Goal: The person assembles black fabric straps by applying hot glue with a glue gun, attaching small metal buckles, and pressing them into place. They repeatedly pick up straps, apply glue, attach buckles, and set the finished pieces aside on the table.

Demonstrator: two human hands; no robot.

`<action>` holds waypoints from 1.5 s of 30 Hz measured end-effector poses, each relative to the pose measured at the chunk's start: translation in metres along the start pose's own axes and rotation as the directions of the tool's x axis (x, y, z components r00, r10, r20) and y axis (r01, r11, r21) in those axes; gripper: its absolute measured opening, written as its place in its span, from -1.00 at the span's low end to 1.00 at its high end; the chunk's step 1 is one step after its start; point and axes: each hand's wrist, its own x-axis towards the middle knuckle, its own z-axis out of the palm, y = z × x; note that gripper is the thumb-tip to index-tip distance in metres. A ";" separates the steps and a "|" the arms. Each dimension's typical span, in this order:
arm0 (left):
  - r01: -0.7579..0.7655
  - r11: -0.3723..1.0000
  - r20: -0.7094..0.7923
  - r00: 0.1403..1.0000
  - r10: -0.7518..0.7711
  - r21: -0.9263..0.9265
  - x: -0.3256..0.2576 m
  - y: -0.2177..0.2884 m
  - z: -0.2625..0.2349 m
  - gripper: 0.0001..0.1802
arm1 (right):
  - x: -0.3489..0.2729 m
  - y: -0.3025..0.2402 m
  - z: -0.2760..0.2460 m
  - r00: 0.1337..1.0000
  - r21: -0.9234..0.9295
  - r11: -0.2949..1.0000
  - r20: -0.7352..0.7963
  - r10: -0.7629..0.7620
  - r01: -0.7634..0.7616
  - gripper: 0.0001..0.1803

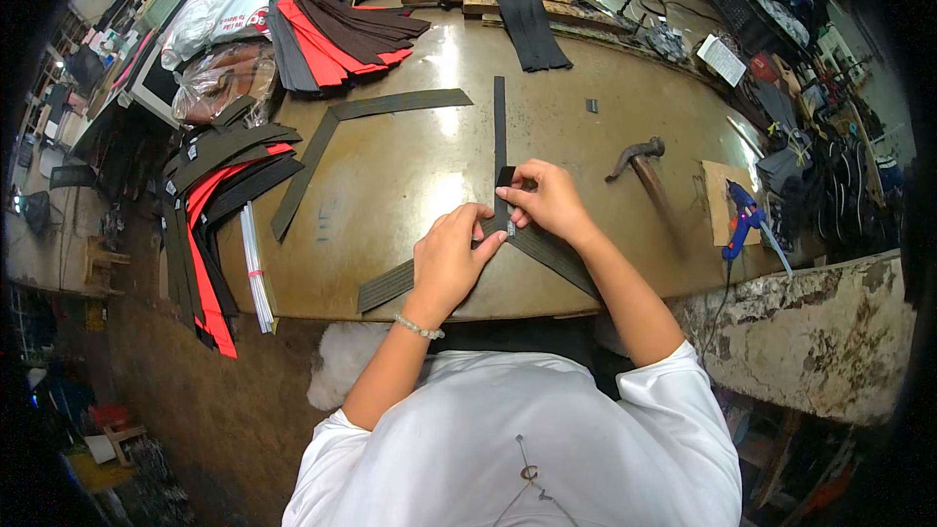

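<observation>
A dark ribbed strip [388, 283] lies at the table's near edge, angled into a wide V with its right arm [556, 259] running under my right wrist. At the bend, my left hand [449, 256] has its thumb and fingers closed on the strip, next to a small pale label [510, 228]. My right hand [549, 199] pinches a small black piece [505, 176] between thumb and forefinger, just above the bend. A narrow black strip [500, 117] runs straight away from my fingers toward the far side. My hands partly cover the join.
A hammer [644, 171] and a blue glue gun [747, 220] on cardboard lie to the right. Another angled strip [327, 141] is at the left. Strip bundles in red, black and brown [351, 29] sit far left, more [200, 224] overhanging the left edge beside white sticks [256, 268].
</observation>
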 end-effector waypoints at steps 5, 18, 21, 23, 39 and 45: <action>-0.137 0.984 -0.003 0.990 0.138 0.111 -0.003 0.000 0.000 -0.67 | -0.010 -0.011 -0.007 0.973 -0.463 0.882 -0.150 -0.174 0.086 -0.86; -0.124 0.979 0.014 0.992 0.123 0.162 -0.003 0.003 -0.002 -0.67 | -0.068 0.019 -0.021 0.667 -0.713 0.259 0.375 -0.644 0.651 -0.58; -0.136 0.976 0.009 0.991 0.136 0.171 -0.003 0.004 -0.002 -0.67 | -0.068 0.021 -0.019 0.662 -0.711 0.248 0.389 -0.640 0.658 -0.58; -0.140 0.974 0.002 0.990 0.142 0.177 -0.002 0.005 -0.001 -0.68 | -0.069 0.030 -0.024 0.700 -0.700 0.295 0.403 -0.589 0.651 -0.55; -0.078 0.989 -0.218 0.975 0.050 -0.123 -0.033 -0.028 -0.011 -0.72 | -0.120 -0.015 -0.008 0.949 -0.565 0.815 -0.165 -0.267 0.131 -0.70; -0.159 0.986 -0.206 0.965 0.165 0.045 -0.032 -0.024 -0.014 -0.69 | -0.124 -0.012 0.004 0.950 -0.494 0.864 -0.211 -0.229 0.099 -0.66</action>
